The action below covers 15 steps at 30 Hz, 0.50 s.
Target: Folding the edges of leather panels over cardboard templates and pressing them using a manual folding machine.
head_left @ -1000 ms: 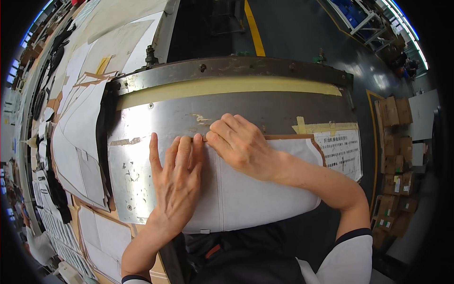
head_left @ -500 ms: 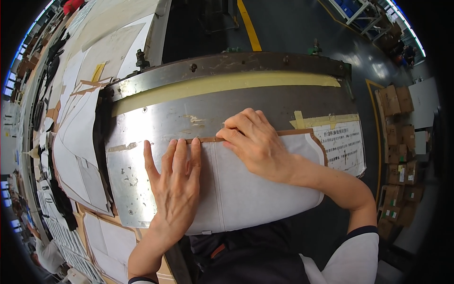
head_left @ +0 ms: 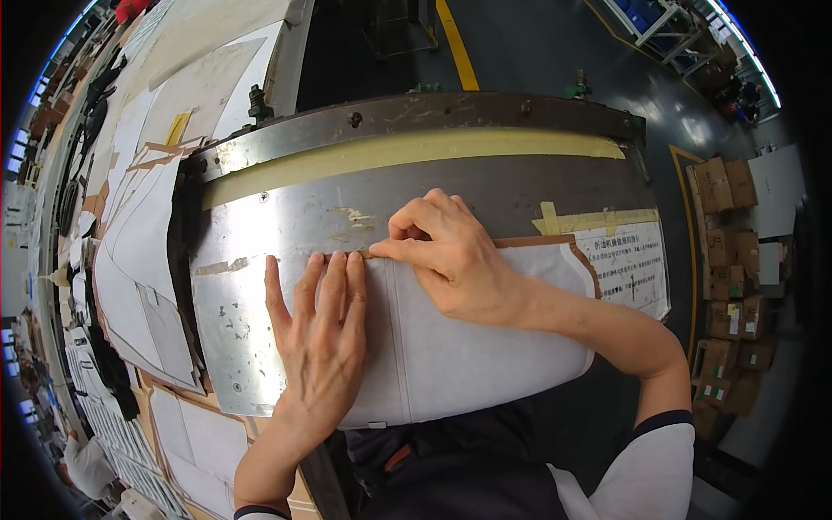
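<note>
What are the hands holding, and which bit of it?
A white fabric piece on the metal plate. The left hand presses it flat; the right hand pinches its top edge.

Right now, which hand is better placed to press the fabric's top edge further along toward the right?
Probably the right hand: its fingertips already pinch the white fabric piece at its top edge, while the left hand lies flat, pinning it.

Head view, close above metal plate [head_left: 286, 217].
</note>
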Each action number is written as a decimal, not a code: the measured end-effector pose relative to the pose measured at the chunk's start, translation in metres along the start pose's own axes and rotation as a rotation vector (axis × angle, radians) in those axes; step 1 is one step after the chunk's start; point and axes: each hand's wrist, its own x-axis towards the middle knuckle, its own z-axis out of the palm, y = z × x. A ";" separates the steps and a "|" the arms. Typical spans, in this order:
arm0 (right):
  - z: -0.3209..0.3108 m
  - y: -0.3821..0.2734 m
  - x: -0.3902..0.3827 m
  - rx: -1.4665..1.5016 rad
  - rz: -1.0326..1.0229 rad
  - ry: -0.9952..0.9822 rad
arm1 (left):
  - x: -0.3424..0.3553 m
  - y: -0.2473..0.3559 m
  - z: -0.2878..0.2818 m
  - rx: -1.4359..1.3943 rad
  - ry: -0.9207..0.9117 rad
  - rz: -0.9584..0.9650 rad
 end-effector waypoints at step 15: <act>-0.011 0.026 0.007 0.090 -0.201 -0.047 | 0.001 0.002 -0.001 0.019 -0.033 0.013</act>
